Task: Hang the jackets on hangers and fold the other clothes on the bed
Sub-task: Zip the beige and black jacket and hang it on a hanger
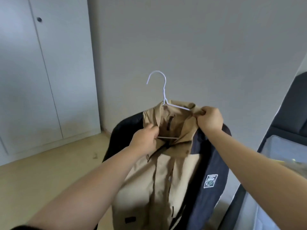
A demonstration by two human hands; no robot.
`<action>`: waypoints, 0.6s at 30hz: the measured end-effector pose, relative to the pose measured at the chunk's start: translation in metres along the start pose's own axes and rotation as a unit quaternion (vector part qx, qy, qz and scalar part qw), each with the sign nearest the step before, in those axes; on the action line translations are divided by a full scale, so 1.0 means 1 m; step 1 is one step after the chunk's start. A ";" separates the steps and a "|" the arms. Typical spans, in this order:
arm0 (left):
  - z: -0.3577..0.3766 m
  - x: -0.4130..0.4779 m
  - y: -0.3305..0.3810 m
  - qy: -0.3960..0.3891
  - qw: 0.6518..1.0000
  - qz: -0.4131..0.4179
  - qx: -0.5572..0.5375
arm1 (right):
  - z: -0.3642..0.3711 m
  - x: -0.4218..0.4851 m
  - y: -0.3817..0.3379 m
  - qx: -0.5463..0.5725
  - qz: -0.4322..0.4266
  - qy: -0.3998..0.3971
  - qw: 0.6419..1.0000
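Both hands, left hand (146, 138) and right hand (209, 119), pinch the floppy tan-and-navy fabric jacket (167, 171) at its collar (best hold) over the thin white wire hanger (163, 90), centre frame.

One jacket (167, 171), one hanger (163, 90), two hands (144, 140)

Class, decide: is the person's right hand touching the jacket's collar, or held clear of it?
Touching. The head view shows the right hand pinching the tan collar of the jacket beside the white hanger.
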State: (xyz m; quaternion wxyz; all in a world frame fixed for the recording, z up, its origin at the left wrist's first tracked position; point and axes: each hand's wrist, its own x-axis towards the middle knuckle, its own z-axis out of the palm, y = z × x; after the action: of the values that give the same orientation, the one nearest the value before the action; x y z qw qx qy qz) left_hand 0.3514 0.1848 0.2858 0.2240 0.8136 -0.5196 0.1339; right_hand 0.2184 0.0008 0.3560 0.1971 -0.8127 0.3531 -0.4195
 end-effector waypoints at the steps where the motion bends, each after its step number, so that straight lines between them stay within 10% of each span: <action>1: -0.002 -0.005 -0.004 0.031 0.998 0.044 -0.031 | 0.000 -0.003 0.006 0.009 0.005 0.000 1.000; 5: -0.027 0.015 -0.020 0.238 0.969 0.022 -0.059 | -0.014 0.000 0.012 0.066 0.024 0.007 0.998; 9: -0.065 0.056 -0.016 0.125 0.991 -0.043 -0.006 | -0.042 0.005 -0.004 0.111 0.016 0.049 0.993; 18: -0.182 0.075 0.072 0.305 0.952 -0.003 0.012 | -0.160 0.000 -0.067 0.142 -0.044 0.195 0.969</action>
State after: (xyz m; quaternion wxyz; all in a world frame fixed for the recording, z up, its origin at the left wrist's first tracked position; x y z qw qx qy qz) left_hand 0.3212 0.1915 0.4926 0.3625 0.7382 -0.4220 0.3814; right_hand 0.1141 0.0421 0.4887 0.2190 -0.6935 0.2852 -0.6244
